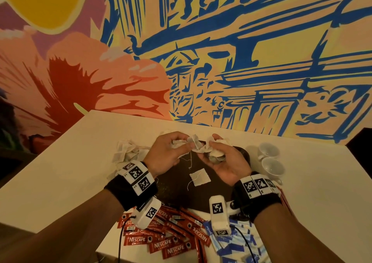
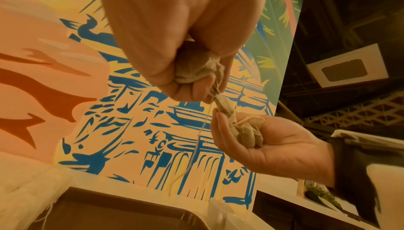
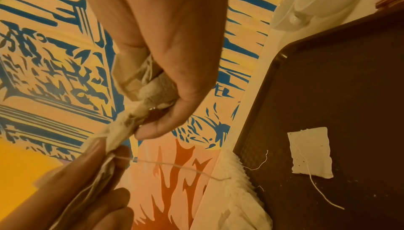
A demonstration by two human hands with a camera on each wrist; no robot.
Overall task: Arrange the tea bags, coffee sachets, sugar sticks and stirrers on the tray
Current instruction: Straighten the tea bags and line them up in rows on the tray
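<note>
Both hands hover over a dark brown tray (image 1: 179,194), pulling apart a tangle of white tea bags (image 1: 198,145). My left hand (image 1: 186,145) pinches one end of the tangle (image 2: 192,71). My right hand (image 1: 211,145) grips a bunch of bags (image 2: 247,132) in its palm. A loose string (image 2: 196,144) dangles between them. One flat tea bag (image 1: 199,177) lies alone on the tray (image 3: 349,78). Red coffee sachets (image 1: 171,240) and blue sugar sticks (image 1: 237,242) lie near the table's front edge.
A heap of more tea bags (image 1: 126,151) sits left of the tray. Two white cups (image 1: 270,160) stand to the right. Something red and striped (image 1: 284,201) shows behind my right wrist. A painted wall rises behind the white table (image 1: 60,172).
</note>
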